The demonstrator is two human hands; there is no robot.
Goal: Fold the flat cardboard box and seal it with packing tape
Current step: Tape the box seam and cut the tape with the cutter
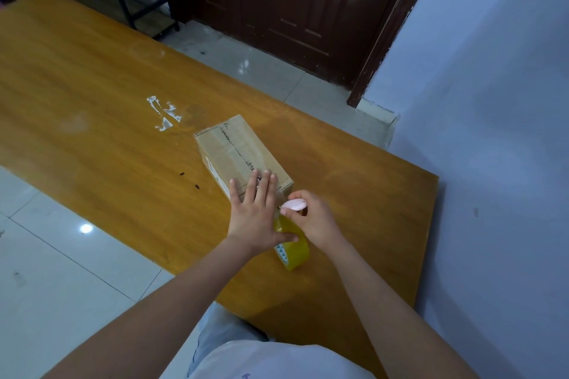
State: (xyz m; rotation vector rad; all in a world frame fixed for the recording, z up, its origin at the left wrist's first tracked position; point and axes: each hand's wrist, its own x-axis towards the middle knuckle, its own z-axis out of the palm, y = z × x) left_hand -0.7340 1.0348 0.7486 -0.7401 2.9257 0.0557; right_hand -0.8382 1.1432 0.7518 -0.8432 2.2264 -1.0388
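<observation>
Flat and straight, the left hand's fingers point(264, 184) press the near end of the cardboard box point(241, 154), thumb touching the tape roll point(292, 251) (yellowish, standing on edge just near of the box). Right hand point(311, 215) curls round a small pink cutter point(294, 204) at the box's near right corner. Box sits closed on the wooden counter point(92, 101), its taped seam running far-left to near-right.

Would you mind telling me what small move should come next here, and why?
Probably cut the tape at the box's near edge. The left hand presses flat on the brown cardboard box, the yellowish packing tape roll sits right behind it, and the right hand grips a small pink cutter close to that near edge.
</observation>
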